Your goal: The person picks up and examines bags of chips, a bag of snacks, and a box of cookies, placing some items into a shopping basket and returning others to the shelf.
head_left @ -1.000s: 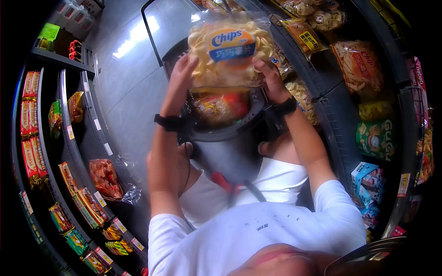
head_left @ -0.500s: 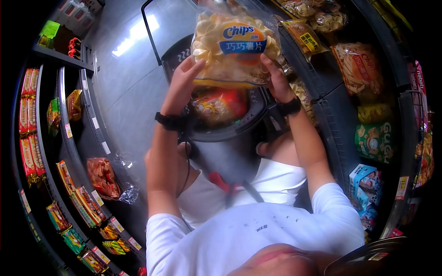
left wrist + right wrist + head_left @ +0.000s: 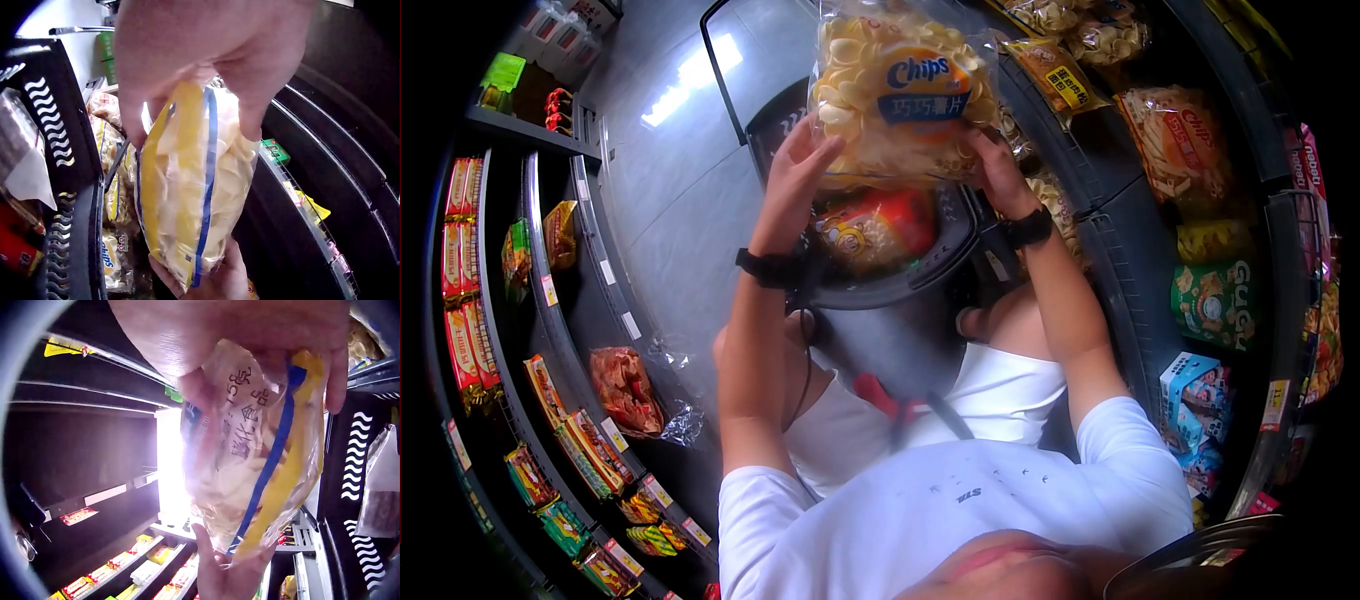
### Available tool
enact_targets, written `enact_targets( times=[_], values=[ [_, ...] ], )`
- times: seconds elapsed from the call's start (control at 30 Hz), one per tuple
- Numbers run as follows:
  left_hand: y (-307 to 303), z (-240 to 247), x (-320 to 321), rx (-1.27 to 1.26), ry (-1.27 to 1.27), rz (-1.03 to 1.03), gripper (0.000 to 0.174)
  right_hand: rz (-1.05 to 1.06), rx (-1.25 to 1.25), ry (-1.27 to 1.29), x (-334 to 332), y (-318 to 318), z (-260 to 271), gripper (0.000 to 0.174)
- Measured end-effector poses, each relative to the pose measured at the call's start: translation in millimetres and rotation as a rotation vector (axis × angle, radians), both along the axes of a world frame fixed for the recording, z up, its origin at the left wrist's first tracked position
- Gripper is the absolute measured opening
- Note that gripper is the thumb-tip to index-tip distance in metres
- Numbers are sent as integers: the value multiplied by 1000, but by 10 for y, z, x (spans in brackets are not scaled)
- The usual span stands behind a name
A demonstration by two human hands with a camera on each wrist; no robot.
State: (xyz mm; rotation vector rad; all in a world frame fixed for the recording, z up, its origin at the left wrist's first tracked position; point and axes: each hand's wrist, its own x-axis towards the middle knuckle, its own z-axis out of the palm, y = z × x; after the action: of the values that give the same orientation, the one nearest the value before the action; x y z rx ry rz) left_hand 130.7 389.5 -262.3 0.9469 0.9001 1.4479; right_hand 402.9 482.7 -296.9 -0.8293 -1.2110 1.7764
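The chips bag (image 3: 900,110), cropped at top, hides part of the basket (image 3: 895,340).

I've got a clear plastic bag of pale yellow crisps (image 3: 905,95) up in front of me, held in the air. Its blue-and-orange "Chips" label faces my head camera, upright and tilted a touch. It looks full and puffy. My left hand (image 3: 798,170) grips its lower left edge, my right hand (image 3: 1000,165) its lower right edge. On the wrist views, yellow and blue stripes run down its side.
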Motion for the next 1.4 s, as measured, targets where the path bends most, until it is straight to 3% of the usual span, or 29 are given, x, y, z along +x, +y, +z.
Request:
enact_targets(
  times=[0.13,0.23,0.33,0.43,0.63,0.77,0.93,1.0,1.07,1.13,1.33,1.37,1.4],
  values=[
    [-3,19,-7,28,-3,-6,57,-59,-100,141,-36,-62,156,45],
    [-17,42,-44,36,39,-80,69,-18,67,51,-21,-91,255,49],
    [-34,70,-33,63,36,-91,74,-11,-62,200,-37,-71,253,55],
    [-47,111,-46,47,41,-126,76,6,-197,227,-18,-53,328,43],
    [-82,149,-39,11,67,-187,78,-51,-92,222,-23,-65,336,29],
    [-52,44,-78,-10,68,-165,78,-59,-46,234,23,-28,239,51],
    [-28,-27,-60,-46,169,-127,75,-106,52,208,-52,-108,354,46],
    [-21,-12,-53,-33,202,-97,74,-113,313,22,1,-89,238,44],
    [-6,-16,-40,-27,226,-65,72,-113,359,-47,-1,-105,237,42],
    [12,-45,-25,-28,242,-31,68,-104,188,3,-62,-174,344,40],
    [41,-154,-37,-6,222,81,54,-120,275,-150,-67,-261,292,39],
    [34,-131,-41,-26,220,99,54,-34,297,-136,-66,-248,337,42],
    [39,-159,-58,-11,224,118,54,-63,504,-225,-68,-262,309,47]
  ],
)
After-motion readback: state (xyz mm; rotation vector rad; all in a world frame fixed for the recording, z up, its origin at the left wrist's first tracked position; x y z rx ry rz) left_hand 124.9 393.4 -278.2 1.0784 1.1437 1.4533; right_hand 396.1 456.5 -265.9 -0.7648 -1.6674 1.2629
